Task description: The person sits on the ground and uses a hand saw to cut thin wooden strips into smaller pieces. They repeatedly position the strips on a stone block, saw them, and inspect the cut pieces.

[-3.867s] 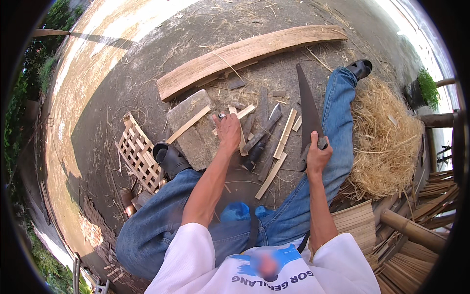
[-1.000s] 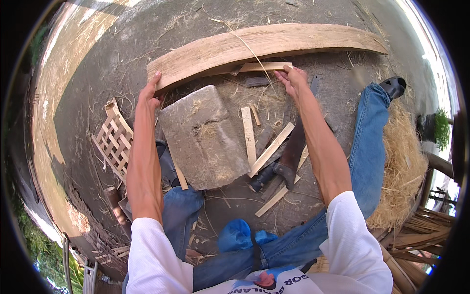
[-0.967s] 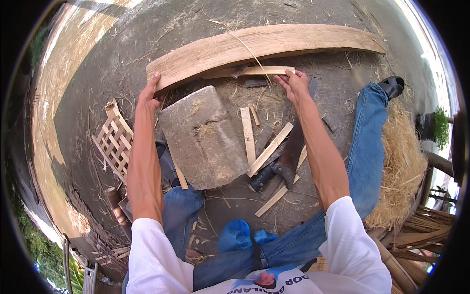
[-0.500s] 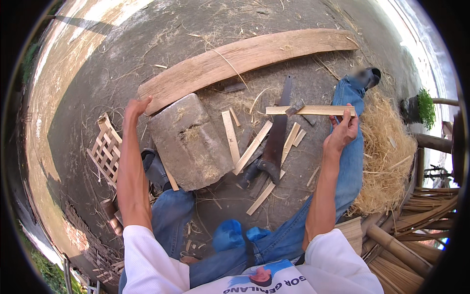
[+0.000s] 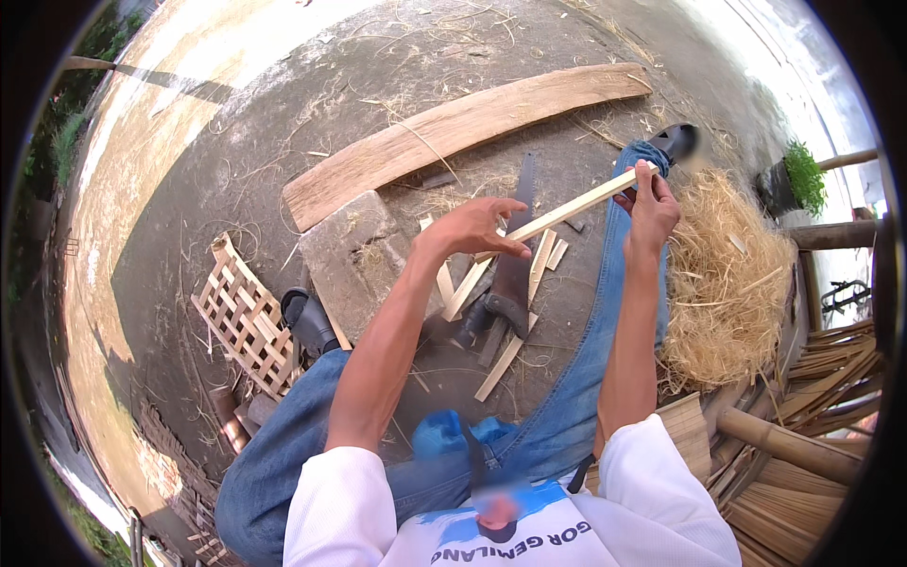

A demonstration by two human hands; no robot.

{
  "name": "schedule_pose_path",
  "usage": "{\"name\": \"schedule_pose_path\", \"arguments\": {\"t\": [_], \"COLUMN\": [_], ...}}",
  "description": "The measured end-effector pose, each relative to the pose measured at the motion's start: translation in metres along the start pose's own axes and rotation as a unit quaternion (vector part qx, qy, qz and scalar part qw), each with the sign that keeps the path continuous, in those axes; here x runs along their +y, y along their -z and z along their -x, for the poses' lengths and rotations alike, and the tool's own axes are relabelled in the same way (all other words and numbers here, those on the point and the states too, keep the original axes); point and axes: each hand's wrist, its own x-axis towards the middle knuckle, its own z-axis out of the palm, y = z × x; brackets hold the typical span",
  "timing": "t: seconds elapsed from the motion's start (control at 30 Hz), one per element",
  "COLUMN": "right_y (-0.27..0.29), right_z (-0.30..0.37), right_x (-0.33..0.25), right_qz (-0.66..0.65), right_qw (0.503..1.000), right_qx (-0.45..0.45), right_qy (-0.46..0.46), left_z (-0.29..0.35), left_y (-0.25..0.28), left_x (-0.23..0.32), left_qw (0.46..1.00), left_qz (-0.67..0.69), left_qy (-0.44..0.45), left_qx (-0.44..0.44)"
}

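Note:
My right hand (image 5: 650, 210) pinches the far end of a pale bamboo strip (image 5: 584, 202), which slants down to the left above the ground. Around the strip's lower end, the thumb and fingers of my left hand (image 5: 472, 227) are spread apart, not closed on it. Beneath lies a handsaw (image 5: 511, 288), its toothed blade pointing away from me and partly covered by the strip and my left hand. Several short bamboo pieces (image 5: 506, 364) are scattered beside the saw. A rough stone block (image 5: 345, 248) sits left of them, partly behind my left forearm.
A long curved wooden plank (image 5: 463, 123) lies beyond the block. At the left is a woven bamboo lattice (image 5: 248, 317). A heap of fine shavings (image 5: 727, 283) lies right of my leg, near a potted plant (image 5: 780, 189) and bamboo poles (image 5: 789, 442). Blue cloth (image 5: 439, 433) lies between my legs.
My left hand has left the plank's near end and come right to the strip's end. The strip has turned from level to slanted, still in my right hand. The view has shifted slightly.

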Motion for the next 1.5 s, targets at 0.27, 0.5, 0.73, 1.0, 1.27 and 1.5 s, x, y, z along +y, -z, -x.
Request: {"name": "schedule_pose_path", "arguments": {"t": [0.27, 0.5, 0.73, 1.0, 1.27, 1.5], "right_y": [0.002, 0.013, -0.001, -0.039, -0.038, -0.014], "right_z": [0.013, 0.099, 0.155, 0.204, 0.189, 0.183], "right_x": [0.005, 0.098, 0.157, 0.163, 0.177, 0.187], "right_qz": [-0.025, 0.084, 0.234, 0.489, 0.43, 0.187], "right_qw": [0.98, 0.932, 0.887, 0.772, 0.784, 0.842], "right_qx": [-0.103, -0.26, -0.354, -0.398, -0.403, -0.357], "right_qy": [-0.168, -0.237, -0.182, -0.076, -0.194, -0.359], "left_z": [0.046, 0.097, 0.143, 0.144, 0.14, 0.137], "left_y": [-0.02, -0.006, 0.006, -0.024, -0.042, -0.041], "left_x": [0.019, -0.034, -0.094, -0.134, -0.106, -0.114], "left_qw": [0.908, 0.871, 0.918, 0.931, 0.897, 0.841], "left_qz": [0.385, 0.434, 0.194, 0.137, 0.303, 0.461], "left_qy": [0.084, 0.228, 0.315, 0.201, 0.206, 0.214], "left_qx": [-0.143, -0.01, 0.141, 0.273, 0.248, 0.188]}}
